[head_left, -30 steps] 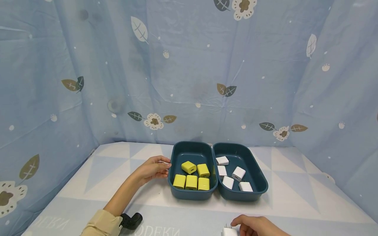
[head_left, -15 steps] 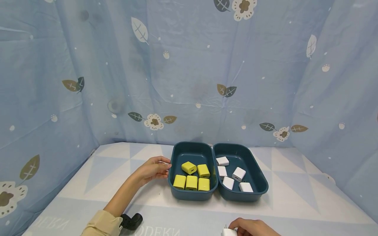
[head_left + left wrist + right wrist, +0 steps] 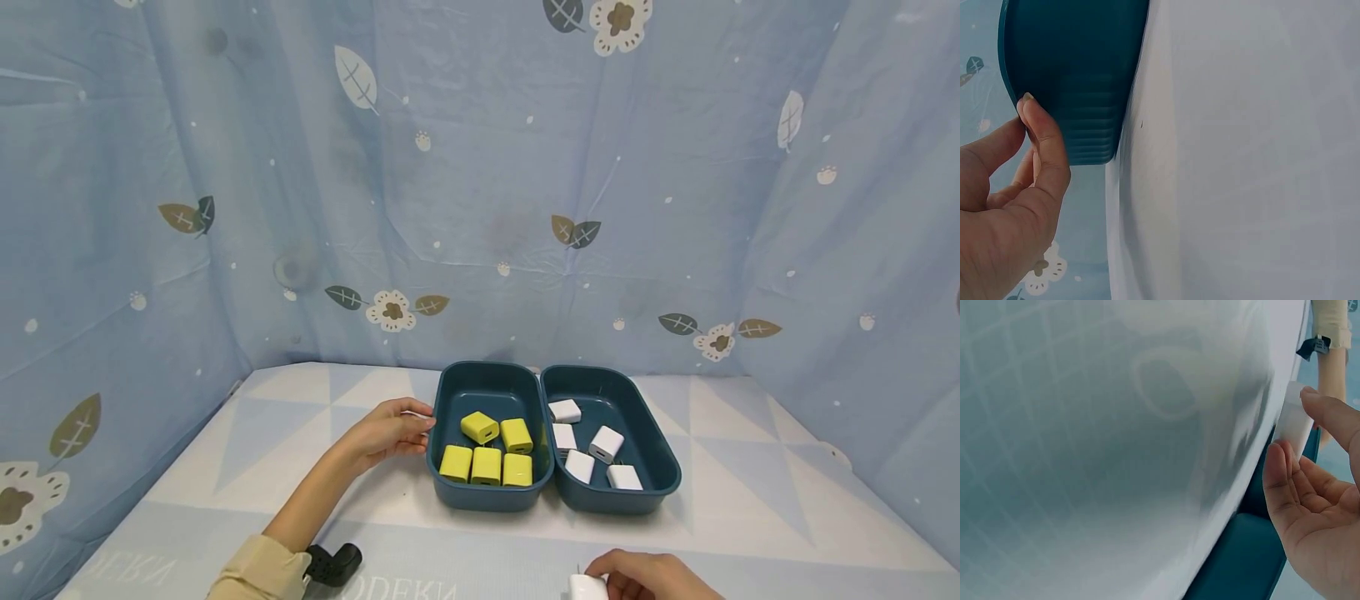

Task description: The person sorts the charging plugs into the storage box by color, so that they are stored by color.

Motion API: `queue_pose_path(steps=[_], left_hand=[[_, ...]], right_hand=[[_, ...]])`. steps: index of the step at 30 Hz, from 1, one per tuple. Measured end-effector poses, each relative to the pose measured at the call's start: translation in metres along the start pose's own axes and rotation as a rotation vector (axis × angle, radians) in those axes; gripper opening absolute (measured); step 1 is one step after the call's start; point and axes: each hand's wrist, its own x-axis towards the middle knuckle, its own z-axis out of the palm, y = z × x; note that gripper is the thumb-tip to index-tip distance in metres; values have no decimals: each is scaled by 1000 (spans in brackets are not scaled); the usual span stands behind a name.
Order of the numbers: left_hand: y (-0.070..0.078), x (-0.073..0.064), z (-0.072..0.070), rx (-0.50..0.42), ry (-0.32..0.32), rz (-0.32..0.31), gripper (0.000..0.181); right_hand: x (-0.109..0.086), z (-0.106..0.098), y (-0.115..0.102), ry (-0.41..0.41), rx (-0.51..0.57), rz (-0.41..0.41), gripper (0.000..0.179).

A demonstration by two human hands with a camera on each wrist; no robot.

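In the head view my left hand (image 3: 386, 433) holds the left side of a dark teal bin (image 3: 487, 498) with several yellow charger plugs (image 3: 486, 465) inside. The left wrist view shows thumb and index finger pinching the bin's rim (image 3: 1005, 59). My right hand (image 3: 651, 573), at the bottom edge of the head view, pinches a white charger plug (image 3: 587, 587) with a metal prong pointing up. Seen from the right wrist, the white charger plug (image 3: 1294, 425) sits between thumb and fingertips. A second teal bin (image 3: 615, 502) alongside holds several white charger plugs (image 3: 606, 443).
Both bins stand side by side near the back of a table with a white and pale blue cloth (image 3: 750, 500). A patterned blue curtain (image 3: 480, 183) surrounds the table on the back and sides. A black wrist device (image 3: 335, 564) is beside the left sleeve (image 3: 258, 571).
The right hand has shifted slightly, and the white charger plug in it has turned and sits a little higher in view. The left hand and both bins have stayed put.
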Motion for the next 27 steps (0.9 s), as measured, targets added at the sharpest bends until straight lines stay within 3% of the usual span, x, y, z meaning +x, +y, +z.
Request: queue_pose_path(steps=[8,14,21,27], left_hand=[[0,0,0,-5,-5,1,35],[-1,0,0,-6,1,0,32],[-1,1,-1,-4,-2,0,33],[-2,2,-1,0,0,-4,33]], right_hand=[[-9,-12,-7,11,58,-33,51],[-11,-25,-12,23,29,-181,49],[-13,-38,-22,132,-49,-145,44],[-15,-51,-27,260,-130,-183,46]])
